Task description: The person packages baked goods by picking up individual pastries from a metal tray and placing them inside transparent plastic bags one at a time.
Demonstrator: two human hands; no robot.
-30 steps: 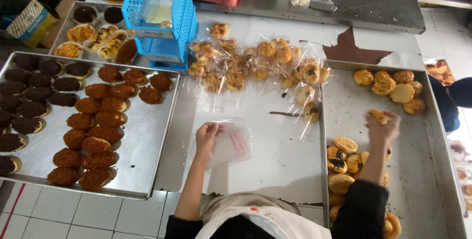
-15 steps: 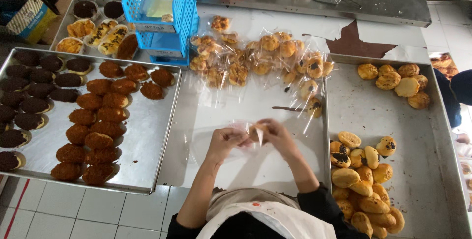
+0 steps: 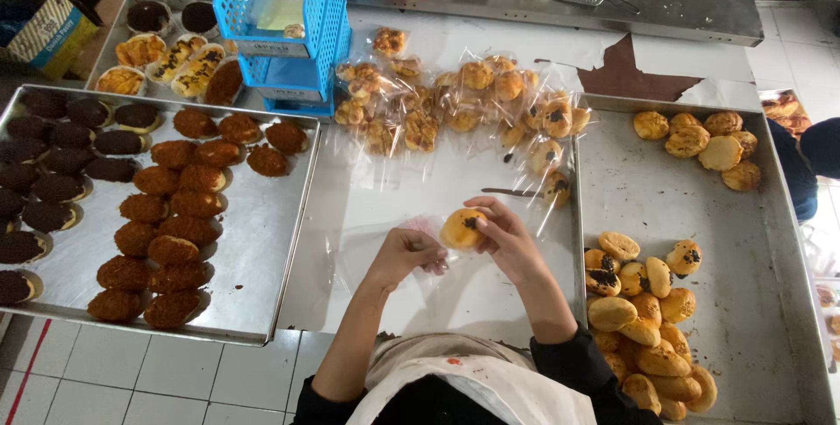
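My right hand holds a round golden bun with a dark spot, over the middle of the steel table. My left hand grips a clear plastic bag at the bun's left side; the bun sits at or in the bag's mouth. A heap of similar golden buns lies on the steel tray to my right. Several bagged buns lie in a pile beyond my hands.
A steel tray on the left carries dark chocolate and crumb-coated pastries. A blue plastic basket stands behind it, with a smaller tray of pastries beside. More buns sit at the right tray's far end. Another person's sleeve shows at the right edge.
My right hand came back from the right tray with a bun and met my left hand at the bag; the bun now sits between both hands.
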